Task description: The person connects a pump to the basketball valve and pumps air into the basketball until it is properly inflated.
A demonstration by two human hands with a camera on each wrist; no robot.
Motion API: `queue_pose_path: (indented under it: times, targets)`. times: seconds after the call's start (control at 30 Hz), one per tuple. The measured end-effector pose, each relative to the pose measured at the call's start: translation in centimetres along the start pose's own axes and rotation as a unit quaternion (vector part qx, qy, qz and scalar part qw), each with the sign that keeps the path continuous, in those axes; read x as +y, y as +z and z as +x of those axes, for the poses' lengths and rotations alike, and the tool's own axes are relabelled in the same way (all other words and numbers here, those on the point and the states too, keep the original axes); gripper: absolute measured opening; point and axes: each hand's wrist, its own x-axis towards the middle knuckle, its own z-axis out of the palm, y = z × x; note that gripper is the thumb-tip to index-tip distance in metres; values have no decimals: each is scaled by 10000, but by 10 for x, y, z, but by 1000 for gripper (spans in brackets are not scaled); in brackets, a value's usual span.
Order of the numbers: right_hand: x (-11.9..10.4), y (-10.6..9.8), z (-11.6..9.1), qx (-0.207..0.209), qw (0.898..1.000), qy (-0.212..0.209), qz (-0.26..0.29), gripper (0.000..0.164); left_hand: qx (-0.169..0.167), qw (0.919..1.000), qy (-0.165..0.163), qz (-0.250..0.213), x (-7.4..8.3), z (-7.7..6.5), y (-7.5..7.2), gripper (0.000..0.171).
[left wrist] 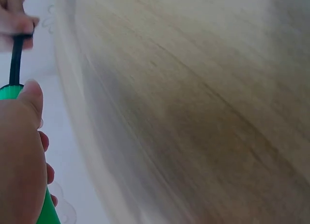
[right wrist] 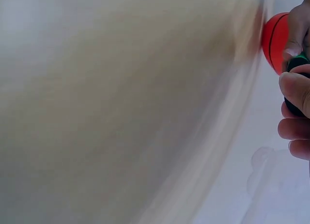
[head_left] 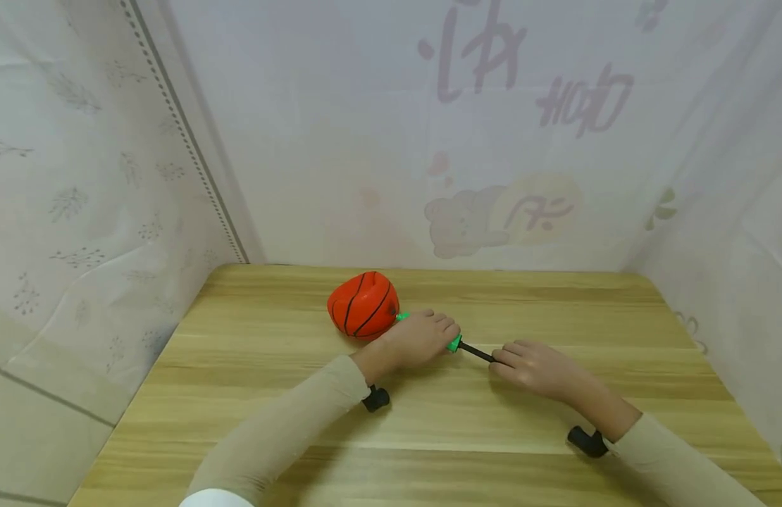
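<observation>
A red toy basketball (head_left: 361,308) with black lines, dented on top and not fully round, sits near the middle of the table. My left hand (head_left: 424,338) grips the green barrel (head_left: 454,343) of a hand pump, whose far end meets the ball's side; how it joins is too small to tell. From the barrel a black rod (head_left: 476,352) runs out to the right. At its end my right hand (head_left: 535,367) holds the pump's black handle (right wrist: 294,107), mostly covered by the fingers. In the left wrist view, the left thumb (left wrist: 31,95) lies along the green barrel.
The wood-grain table (head_left: 239,394) reaches back to a pale printed cloth (head_left: 340,141), with more cloth on the left and right. A black wrist mount (head_left: 376,399) hangs under the left wrist and another mount (head_left: 587,441) under the right.
</observation>
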Motion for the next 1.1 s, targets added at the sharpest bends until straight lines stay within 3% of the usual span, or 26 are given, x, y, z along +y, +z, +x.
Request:
queue_pose_path:
  times: [0.17, 0.33, 0.6, 0.9, 1.1]
  targets:
    - [7, 15, 26, 47, 9999, -74, -62, 49, 70, 10000, -32, 32, 1, -4, -2, 30]
    - [11, 23, 35, 2, 10000, -32, -82, 51, 92, 9999, -21, -71, -2, -6, -2, 29]
    - [11, 11, 14, 400, 9991, -113, -32, 41, 94, 9994, -87, -333, -8, -6, -3, 29]
    - [1, -7, -22, 252, 9997, -64, 16, 41, 63, 9999, -3, -97, -10, -10, -3, 26]
    - [-1, -8, -18, 2, 10000, -97, -16, 46, -1, 9999, -23, -103, -6, -8, -5, 27]
